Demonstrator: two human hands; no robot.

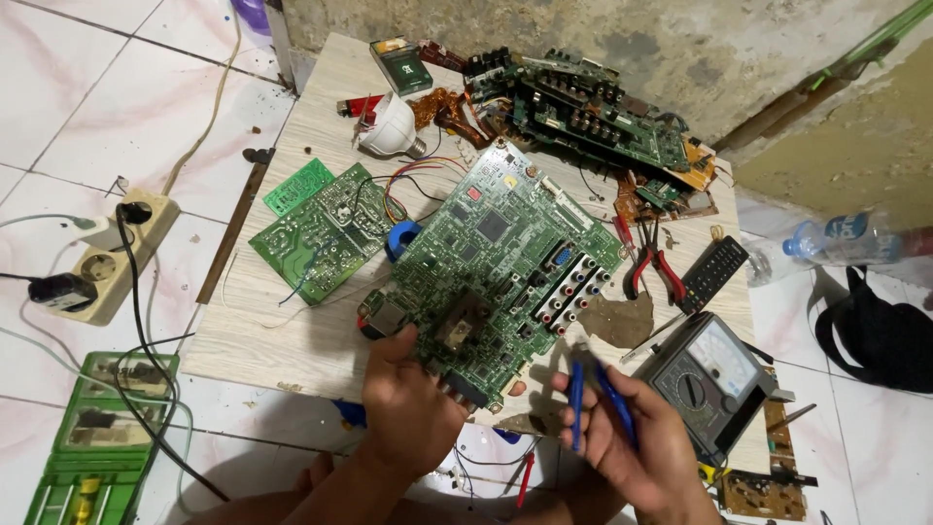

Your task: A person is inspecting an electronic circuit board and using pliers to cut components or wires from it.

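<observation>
At the far left a green tool case (97, 442) lies on the tiled floor beside a power strip (102, 258). On the wooden board (292, 340) rest two smaller green circuit boards (321, 228), with a white bulb (387, 126) behind them. The left hand (408, 403) is closed on the near edge of the large green circuit board (505, 262), thumb on top, pinning it flat in the middle of the work surface. The right hand (632, 437) grips two slim blue probes (593, 389), tips raised just short of the board's near right corner, by the row of coloured sockets. This looks like the probing step: the board is steadied and the tips are not yet on it. Touching them down calls for a small, precise descent onto separate contacts while the left hand holds firm. Further right sit red-handled pliers (653, 267), a black remote (712, 272) and an analogue multimeter (705, 374)
</observation>
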